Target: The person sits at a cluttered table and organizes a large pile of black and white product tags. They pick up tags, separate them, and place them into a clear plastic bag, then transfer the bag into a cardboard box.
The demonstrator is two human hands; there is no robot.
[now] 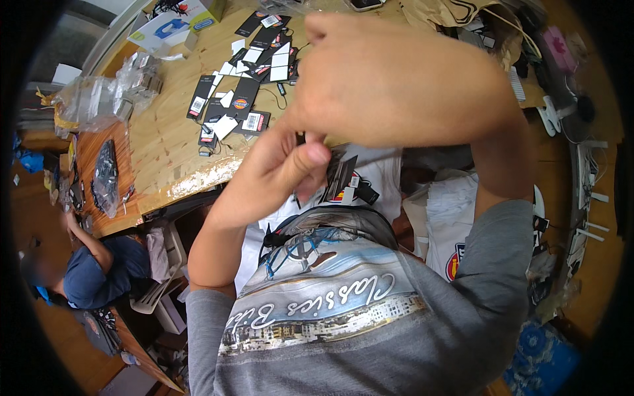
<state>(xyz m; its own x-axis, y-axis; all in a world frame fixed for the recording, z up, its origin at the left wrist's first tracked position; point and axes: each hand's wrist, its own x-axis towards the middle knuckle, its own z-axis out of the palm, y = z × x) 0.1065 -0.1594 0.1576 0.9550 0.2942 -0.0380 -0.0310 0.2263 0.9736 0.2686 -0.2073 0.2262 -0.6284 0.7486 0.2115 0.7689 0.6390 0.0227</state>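
Note:
My right hand (389, 82) is raised high over the near edge of the table, its back filling much of the view. Its fingers look curled under and are mostly hidden, so what they hold cannot be made out. Just below and left of it, my left hand (281, 168) is closed, thumb bent over the fingers. A small dark bit shows between them, too little to name. Beneath the hands, black hang tags (342, 177) with a white label lie by a white garment (386, 178) over my lap. Whether a hand touches these tags is hidden.
Many black and white hang tags with strings (244, 96) lie scattered across the wooden table (165, 145). Clear plastic bags (99, 99) and a printed box (175, 25) stand at the left. White folded garments (449, 204) are at my right. A co-worker in blue (109, 267) sits lower left.

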